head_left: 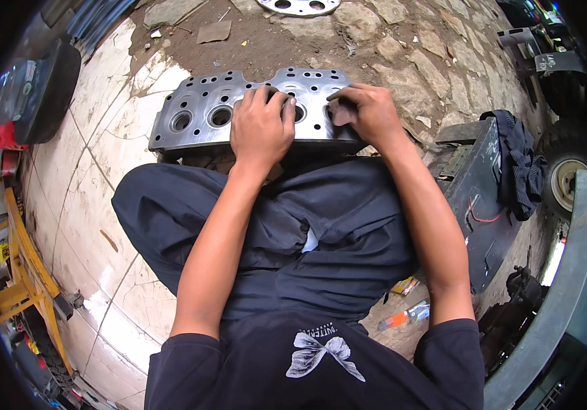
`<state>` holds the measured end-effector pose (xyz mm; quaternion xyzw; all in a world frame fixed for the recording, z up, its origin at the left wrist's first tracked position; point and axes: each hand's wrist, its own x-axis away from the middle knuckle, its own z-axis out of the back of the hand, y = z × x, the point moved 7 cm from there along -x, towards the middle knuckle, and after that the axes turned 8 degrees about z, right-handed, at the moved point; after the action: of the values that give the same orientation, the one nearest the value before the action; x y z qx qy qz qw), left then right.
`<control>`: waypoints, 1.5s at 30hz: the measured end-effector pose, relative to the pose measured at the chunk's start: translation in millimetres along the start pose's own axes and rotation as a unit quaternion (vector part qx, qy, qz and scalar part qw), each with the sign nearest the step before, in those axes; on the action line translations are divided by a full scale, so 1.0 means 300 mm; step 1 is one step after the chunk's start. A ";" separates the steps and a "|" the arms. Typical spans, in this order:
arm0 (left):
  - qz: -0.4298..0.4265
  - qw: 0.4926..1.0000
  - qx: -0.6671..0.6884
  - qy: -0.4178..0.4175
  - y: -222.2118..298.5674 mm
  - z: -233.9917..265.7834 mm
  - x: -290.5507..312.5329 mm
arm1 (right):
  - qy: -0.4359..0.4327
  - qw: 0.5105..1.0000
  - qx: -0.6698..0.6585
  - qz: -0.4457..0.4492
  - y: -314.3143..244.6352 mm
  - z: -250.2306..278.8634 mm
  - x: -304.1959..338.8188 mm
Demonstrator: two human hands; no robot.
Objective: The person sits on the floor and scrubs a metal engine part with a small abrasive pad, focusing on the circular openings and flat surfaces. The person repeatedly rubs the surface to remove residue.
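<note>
A grey metal cylinder head [194, 102] lies in front of my crossed legs, its machined face up and pierced by round valve ports and small bolt holes. My left hand [263, 130] rests on its middle, fingers bent down and held together. What lies beneath those fingers is hidden. Over the right end of the cylinder head, my right hand [373, 116] is closed on a small brownish-pink piece of sandpaper [342, 112], beside a port. Dark grime marks the fingers of both hands.
Stone paving and dirt lie beyond, with a flat metal plate [298, 6] at the far edge. To my right stands a dark metal box [478, 184] with a striped cloth [514, 164] over it, near a wheel [568, 179]. A yellow frame [34, 273] stands at left.
</note>
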<state>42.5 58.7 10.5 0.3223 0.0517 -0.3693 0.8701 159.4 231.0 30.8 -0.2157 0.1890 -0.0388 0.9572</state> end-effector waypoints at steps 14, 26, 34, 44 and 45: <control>-0.002 1.000 -0.002 0.002 0.002 0.013 -0.032 | 0.083 0.973 -0.076 -0.201 0.028 0.049 0.046; -0.004 1.000 0.020 0.017 -0.009 -0.004 -0.028 | 0.089 0.989 -0.028 -0.118 -0.057 -0.007 -0.005; 0.000 1.000 0.019 0.019 -0.012 0.002 -0.026 | 0.069 0.989 -0.073 -0.105 -0.036 -0.031 -0.005; 0.006 1.000 -0.004 0.016 -0.011 0.007 -0.024 | 0.079 0.990 -0.022 -0.111 -0.055 -0.006 -0.027; 0.005 1.000 0.000 0.017 -0.012 0.005 -0.020 | 0.062 0.991 -0.050 -0.109 -0.056 -0.011 -0.015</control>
<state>35.5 59.5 11.9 0.3285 0.0651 -0.3592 0.8711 154.0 215.3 36.9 -0.2798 0.2251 -0.1470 0.9216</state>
